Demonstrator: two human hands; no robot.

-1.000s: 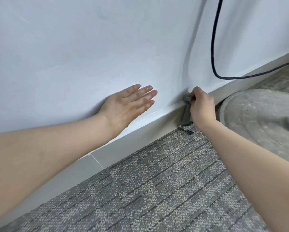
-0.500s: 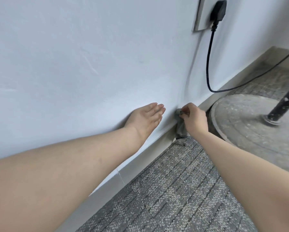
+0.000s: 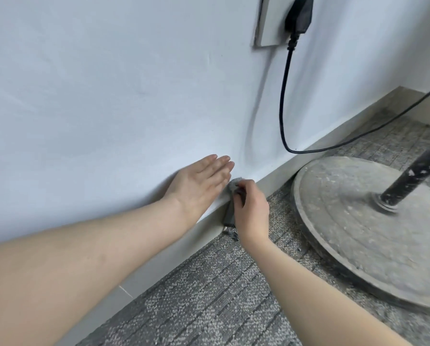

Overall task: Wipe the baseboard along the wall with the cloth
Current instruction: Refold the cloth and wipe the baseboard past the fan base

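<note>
A pale grey baseboard point(image 3: 278, 174) runs along the foot of the white wall, from lower left to upper right. My right hand point(image 3: 251, 208) grips a small grey cloth point(image 3: 230, 213) and holds it against the baseboard; most of the cloth is hidden behind the hand. My left hand point(image 3: 201, 182) lies flat on the wall just above the baseboard, fingers straight and together, right beside the cloth.
A round, dusty stand base point(image 3: 363, 228) with a black pole point(image 3: 413, 173) sits on the grey carpet point(image 3: 209, 300) close to the baseboard on the right. A black cable point(image 3: 282, 101) hangs from a plug in the wall socket point(image 3: 271, 23) and loops above the baseboard.
The view has tilted up, so the socket and plug now show. My right hand with the cloth has slid left along the baseboard, ending right beside my left hand.
</note>
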